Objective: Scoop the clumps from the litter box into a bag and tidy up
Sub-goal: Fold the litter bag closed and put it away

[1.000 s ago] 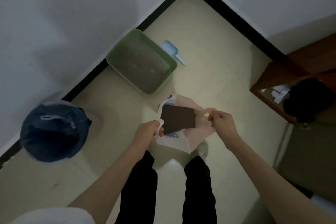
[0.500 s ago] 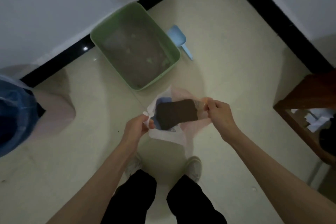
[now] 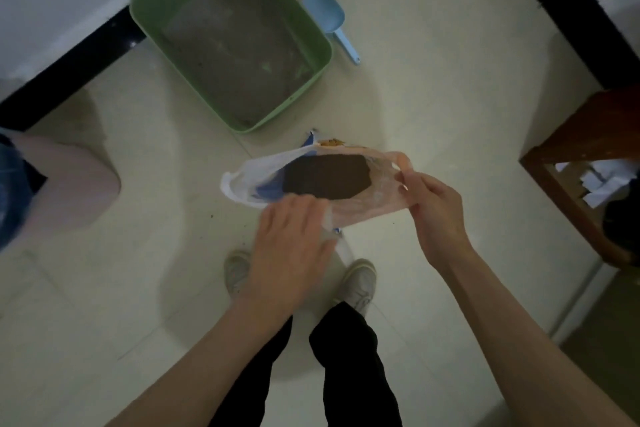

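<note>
Thin, crinkled, translucent plastic bag, pinkish-white with a blue patch at its left end, held above the pale glossy floor just in front of my shoes. Through its open mouth a dark, flat, roughly rectangular mass shows inside.

My right hand pinches the bag's right rim between thumb and curled fingers, wrist bent inward, forearm running down to the lower right corner. My left hand lies palm down against the bag's near edge, fingers extended and close together, blurred; I cannot tell whether any of them hook the plastic, so the grasp there is uncertain. The left forearm enters from the lower left.

Beyond the bag, apart from it, sits the litter box: a green rectangular plastic tub with rounded corners, smooth walls, grey granular litter covering its bottom, set aslant near the black baseboard. Just beside its right wall lies a light blue plastic scoop, handle pointing toward me.

At the left edge, a bin with a blue liner; at the right, a brown wooden shelf holding white crumpled paper.
</note>
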The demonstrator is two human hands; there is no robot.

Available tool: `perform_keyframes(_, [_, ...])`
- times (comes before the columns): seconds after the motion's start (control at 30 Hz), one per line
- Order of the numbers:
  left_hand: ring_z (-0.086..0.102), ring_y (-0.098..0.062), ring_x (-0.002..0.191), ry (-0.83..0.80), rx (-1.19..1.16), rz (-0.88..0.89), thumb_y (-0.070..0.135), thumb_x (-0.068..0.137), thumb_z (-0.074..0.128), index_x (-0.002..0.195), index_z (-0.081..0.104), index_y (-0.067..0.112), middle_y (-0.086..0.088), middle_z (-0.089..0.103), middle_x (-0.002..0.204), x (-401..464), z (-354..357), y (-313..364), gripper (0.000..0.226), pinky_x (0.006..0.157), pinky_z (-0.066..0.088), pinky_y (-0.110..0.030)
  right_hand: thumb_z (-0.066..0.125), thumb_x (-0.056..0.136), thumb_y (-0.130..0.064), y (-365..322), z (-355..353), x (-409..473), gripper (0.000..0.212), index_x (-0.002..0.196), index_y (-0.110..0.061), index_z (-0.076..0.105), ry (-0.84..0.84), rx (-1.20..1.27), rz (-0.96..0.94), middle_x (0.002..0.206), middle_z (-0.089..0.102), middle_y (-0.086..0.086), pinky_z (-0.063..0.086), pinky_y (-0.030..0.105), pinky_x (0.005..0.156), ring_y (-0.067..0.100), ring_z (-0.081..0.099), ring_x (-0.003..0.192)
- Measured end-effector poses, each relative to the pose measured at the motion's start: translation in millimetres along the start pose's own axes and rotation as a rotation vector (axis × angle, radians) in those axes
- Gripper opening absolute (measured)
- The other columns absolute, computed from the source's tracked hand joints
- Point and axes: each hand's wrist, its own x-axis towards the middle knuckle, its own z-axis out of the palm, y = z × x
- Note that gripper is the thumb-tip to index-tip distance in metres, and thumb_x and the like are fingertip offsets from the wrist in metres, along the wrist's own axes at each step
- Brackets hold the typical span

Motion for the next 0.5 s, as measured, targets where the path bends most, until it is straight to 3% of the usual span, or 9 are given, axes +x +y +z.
perform_keyframes(0.07, [0.059, -0.027, 0.088, -0.157, 0.040, 0.109, 0.039, 0.061, 0.074, 0.103, 0.060, 0.012, -0.007, 0.062, 0.094, -0.5, 19.2, 14.5, 0.052, 0.082, 0.031, -0.034, 0.057, 0.092, -0.023, -1.3, 0.2, -0.4, 0.018, 0.084, -0.012, 0.070, -0.033, 0.052, 0.027, 0.094, 0.067, 0.009, 0.049, 0.040, 0.094, 0.026, 0.061, 0.096])
perform_keyframes(0.13, [0.061, -0.025, 0.075, -0.187, 0.032, 0.094, 0.029, 0.057, 0.080, 0.087, 0.067, 0.013, -0.005, 0.063, 0.078, 7.8, 33.5, 16.0, 0.037, 0.077, 0.029, -0.031, 0.055, 0.093, -0.020, -1.7, -1.6, -1.0, 0.022, 0.078, -0.013, 0.069, -0.057, 0.083, 0.021, 0.088, 0.066, 0.007, 0.048, 0.040, 0.095, 0.023, 0.061, 0.092])
perform_keyframes(0.2, [0.058, -0.022, 0.060, -0.126, -0.049, 0.055, 0.022, 0.064, 0.069, 0.066, 0.067, 0.015, -0.003, 0.059, 0.060, 17.2, 37.5, 12.1, 0.008, 0.066, 0.026, -0.028, 0.054, 0.094, -0.019, 0.8, -5.2, -1.3, 0.025, 0.073, -0.016, 0.069, -0.071, 0.107, 0.005, 0.084, 0.066, 0.004, 0.047, 0.039, 0.096, 0.020, 0.059, 0.091])
perform_keyframes(0.27, [0.053, -0.020, 0.052, -0.102, -0.124, 0.031, 0.025, 0.070, 0.054, 0.057, 0.064, 0.016, -0.001, 0.054, 0.053, 22.0, 33.6, 13.4, 0.018, 0.061, 0.023, -0.026, 0.053, 0.093, -0.018, 7.8, -8.7, -1.4, 0.025, 0.073, -0.019, 0.068, -0.046, 0.094, -0.021, 0.085, 0.064, 0.002, 0.045, 0.041, 0.099, 0.020, 0.058, 0.093])
perform_keyframes(0.4, [0.051, -0.022, 0.049, -0.081, -0.152, 0.044, 0.027, 0.074, 0.048, 0.055, 0.063, 0.015, -0.002, 0.050, 0.049, 13.4, 27.6, 18.7, 0.027, 0.058, 0.021, -0.027, 0.042, 0.097, -0.012, 30.5, -13.8, -6.4, 0.027, 0.116, -0.016, 0.060, 0.071, 0.031, -0.032, 0.124, 0.056, 0.001, 0.042, 0.038, 0.106, 0.014, 0.053, 0.113])
perform_keyframes(0.5, [0.052, -0.023, 0.049, -0.074, -0.206, -0.018, 0.030, 0.077, 0.049, 0.057, 0.063, 0.013, -0.004, 0.052, 0.051, 14.8, 26.3, 13.3, 0.030, 0.057, 0.022, -0.029, 0.045, 0.095, -0.005, 54.4, -17.7, -13.4, 0.040, 0.134, -0.013, 0.047, -0.005, -0.209, -0.093, 0.138, 0.047, 0.003, 0.036, 0.020, 0.102, 0.013, 0.046, 0.124])
